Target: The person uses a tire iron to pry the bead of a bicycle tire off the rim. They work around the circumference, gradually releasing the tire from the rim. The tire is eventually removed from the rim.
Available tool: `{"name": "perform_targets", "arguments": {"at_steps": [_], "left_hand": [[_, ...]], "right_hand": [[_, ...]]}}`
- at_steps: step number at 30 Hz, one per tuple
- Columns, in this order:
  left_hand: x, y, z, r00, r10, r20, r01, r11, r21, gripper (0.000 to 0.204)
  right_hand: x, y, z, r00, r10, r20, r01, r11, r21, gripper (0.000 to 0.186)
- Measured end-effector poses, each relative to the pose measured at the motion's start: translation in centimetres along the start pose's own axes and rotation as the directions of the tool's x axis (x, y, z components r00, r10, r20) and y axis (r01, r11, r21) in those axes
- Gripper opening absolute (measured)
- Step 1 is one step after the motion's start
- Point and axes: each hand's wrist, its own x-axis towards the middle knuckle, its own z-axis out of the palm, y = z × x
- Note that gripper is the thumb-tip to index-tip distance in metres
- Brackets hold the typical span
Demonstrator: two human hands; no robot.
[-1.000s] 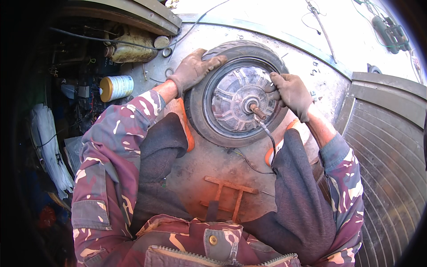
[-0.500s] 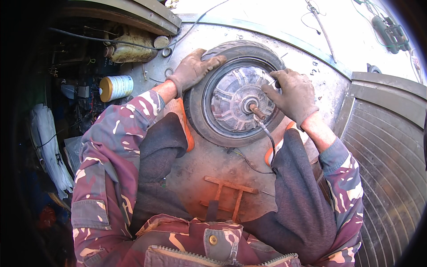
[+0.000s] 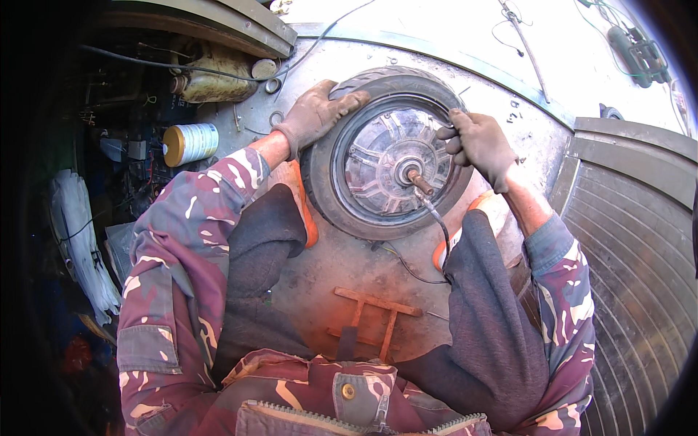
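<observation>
A wheel with a black tyre and a round grey metal hub motor lies between my feet. From the hub's centre juts a rusty axle, with a cable coming out beside it. My left hand, in a grey-brown work glove, grips the tyre at its upper left, thumb across the sidewall. At the wheel's right edge is my right hand, gloved alike. Its fingers are curled in and its thumb points up by the rim; whatever they hold, if anything, is hidden.
A rusty metal frame lies on the floor near me. On the left are a spool of white string, a dirty canister and a white bundle. A ribbed metal panel stands at right. A thin rod lies beyond the wheel.
My right hand has turned and drawn slightly right, off the hub's face, its fingers now curled toward the rim. My left hand and the wheel look unmoved.
</observation>
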Motion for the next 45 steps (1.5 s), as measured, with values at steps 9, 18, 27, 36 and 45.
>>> {"name": "perform_targets", "arguments": {"at_steps": [9,18,27,36,45], "left_hand": [[0.3,0.3,-0.4,0.996,-0.081,0.025,0.085,0.974,-0.209,0.04],[0.4,0.5,-0.5,0.999,-0.022,-0.042,0.017,0.991,-0.134,0.041],[0.3,0.6,-0.7,0.999,-0.05,0.017,0.051,0.998,-0.043,0.038],[0.4,0.4,-0.5,0.999,-0.037,0.007,0.038,0.995,-0.094,0.04],[0.3,0.4,-0.3,0.998,-0.061,0.001,0.061,0.991,-0.122,0.04]], "right_hand": [[-0.7,1.4,0.0,0.899,-0.363,-0.246,0.163,0.797,-0.582,0.045],[-1.0,0.8,0.1,0.812,-0.583,-0.014,0.253,0.374,-0.893,0.044],[-0.7,0.8,0.8,0.997,0.063,0.043,-0.066,0.994,0.085,0.053],[-1.5,1.2,0.9,0.763,-0.646,-0.001,0.352,0.418,-0.838,0.04],[-1.6,-0.9,0.9,0.879,-0.477,-0.004,0.22,0.413,-0.884,0.042]]}}
